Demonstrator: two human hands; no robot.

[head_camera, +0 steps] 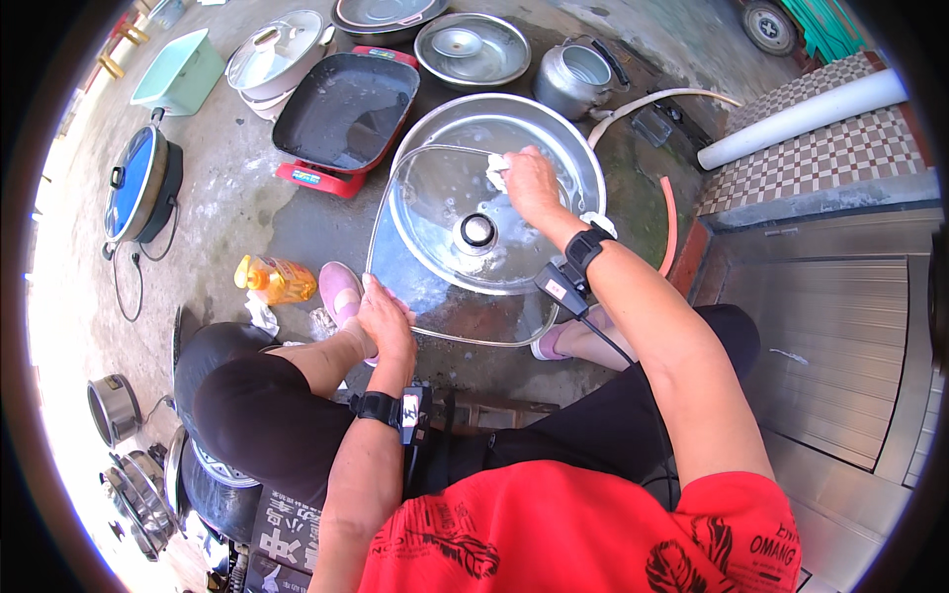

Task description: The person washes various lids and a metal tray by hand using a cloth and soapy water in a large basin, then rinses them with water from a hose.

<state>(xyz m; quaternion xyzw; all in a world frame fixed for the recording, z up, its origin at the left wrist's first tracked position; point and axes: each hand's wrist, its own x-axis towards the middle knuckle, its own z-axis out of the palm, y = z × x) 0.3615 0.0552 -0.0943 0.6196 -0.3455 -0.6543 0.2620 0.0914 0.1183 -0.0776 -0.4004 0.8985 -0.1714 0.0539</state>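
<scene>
My left hand (387,319) grips the near left rim of a square glass pot lid (445,215), which has a metal edge and a black-and-silver knob. The lid is tilted above a wide metal basin (586,163) of water. In my right hand (532,181) is a crumpled white cloth or tissue (497,173), pressed on the far part of the glass. A yellow pump bottle (278,280) lies on its side on the concrete, left of my foot.
Beyond the basin are a red-based electric pan (348,111), a metal bowl (511,52) and a metal kettle (571,78). A green tub (182,74) and a blue-lidded pan (133,181) stand left. A hose (645,100) and a metal door (823,348) are at right.
</scene>
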